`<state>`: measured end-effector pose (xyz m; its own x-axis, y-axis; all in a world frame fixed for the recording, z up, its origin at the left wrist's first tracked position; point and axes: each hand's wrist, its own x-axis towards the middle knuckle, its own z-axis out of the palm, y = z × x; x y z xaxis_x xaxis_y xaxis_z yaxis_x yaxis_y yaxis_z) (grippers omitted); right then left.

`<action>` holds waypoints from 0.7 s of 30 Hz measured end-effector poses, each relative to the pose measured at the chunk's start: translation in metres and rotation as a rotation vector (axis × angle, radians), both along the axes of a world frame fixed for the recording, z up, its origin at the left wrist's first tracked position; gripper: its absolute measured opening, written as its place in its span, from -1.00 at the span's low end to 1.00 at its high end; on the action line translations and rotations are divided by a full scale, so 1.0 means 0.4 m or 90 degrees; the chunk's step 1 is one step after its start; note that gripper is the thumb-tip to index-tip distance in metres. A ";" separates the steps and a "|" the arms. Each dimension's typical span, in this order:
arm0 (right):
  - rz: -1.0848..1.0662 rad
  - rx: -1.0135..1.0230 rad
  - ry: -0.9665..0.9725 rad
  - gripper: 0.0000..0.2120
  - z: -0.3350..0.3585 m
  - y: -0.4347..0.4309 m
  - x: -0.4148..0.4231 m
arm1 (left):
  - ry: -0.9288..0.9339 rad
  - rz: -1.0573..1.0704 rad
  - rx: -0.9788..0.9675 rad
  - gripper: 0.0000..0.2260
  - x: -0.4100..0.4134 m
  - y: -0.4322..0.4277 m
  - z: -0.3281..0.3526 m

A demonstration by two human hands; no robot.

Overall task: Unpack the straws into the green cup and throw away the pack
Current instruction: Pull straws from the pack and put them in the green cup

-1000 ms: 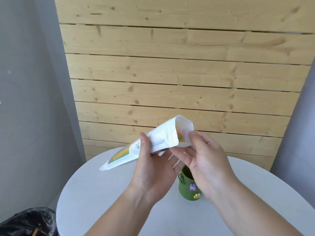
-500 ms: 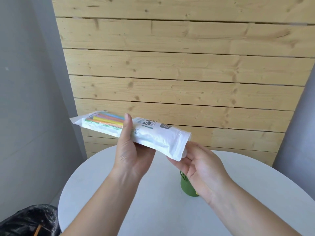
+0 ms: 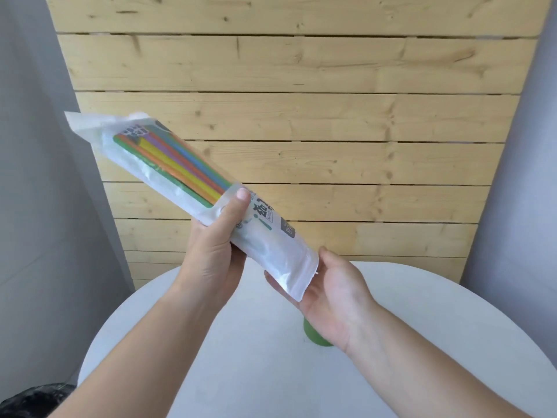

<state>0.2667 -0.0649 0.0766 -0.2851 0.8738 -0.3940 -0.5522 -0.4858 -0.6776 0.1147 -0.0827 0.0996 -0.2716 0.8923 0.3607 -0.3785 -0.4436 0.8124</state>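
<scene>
My left hand [image 3: 215,251] grips the white plastic straw pack [image 3: 271,242] around its middle, thumb on top. The pack slants from upper left down to lower right, and coloured straws [image 3: 177,167] show through its clear upper half. Its lower end rests over the fingers of my right hand [image 3: 334,294], which lies palm up and spread below that end. The green cup [image 3: 312,334] stands on the table, mostly hidden behind my right hand.
A round white table [image 3: 241,372] fills the lower view. A black rubbish bag [image 3: 33,401] sits on the floor at the lower left. A wooden plank wall [image 3: 301,116] stands behind, with grey walls on both sides.
The pack has tipped from nearly level to steeply slanted, its straw end raised to the upper left. My right hand has shifted from pinching the opening to lying spread under the lower end.
</scene>
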 end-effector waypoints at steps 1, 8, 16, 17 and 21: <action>0.000 -0.016 0.007 -0.62 -0.004 0.006 0.000 | 0.021 0.003 0.011 -0.59 0.007 0.002 0.005; 0.002 -0.043 0.009 -0.70 -0.019 0.027 0.000 | 0.050 0.026 0.033 -0.70 0.019 0.021 0.004; -0.010 0.166 -0.362 -0.63 -0.043 0.058 0.015 | -0.052 0.070 -0.046 -0.78 -0.019 0.045 -0.024; -0.023 0.195 -0.382 -0.66 -0.047 0.064 0.016 | -0.068 0.075 -0.061 -0.77 -0.017 0.046 -0.029; -0.068 0.263 -0.402 -0.68 -0.058 0.073 0.004 | -0.151 0.105 -0.137 -0.73 -0.001 0.043 -0.066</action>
<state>0.2684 -0.0355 0.0535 -0.0195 0.9958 -0.0890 -0.0288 -0.0895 -0.9956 0.1145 -0.0655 0.0733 -0.4723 0.8779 0.0786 -0.5053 -0.3428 0.7920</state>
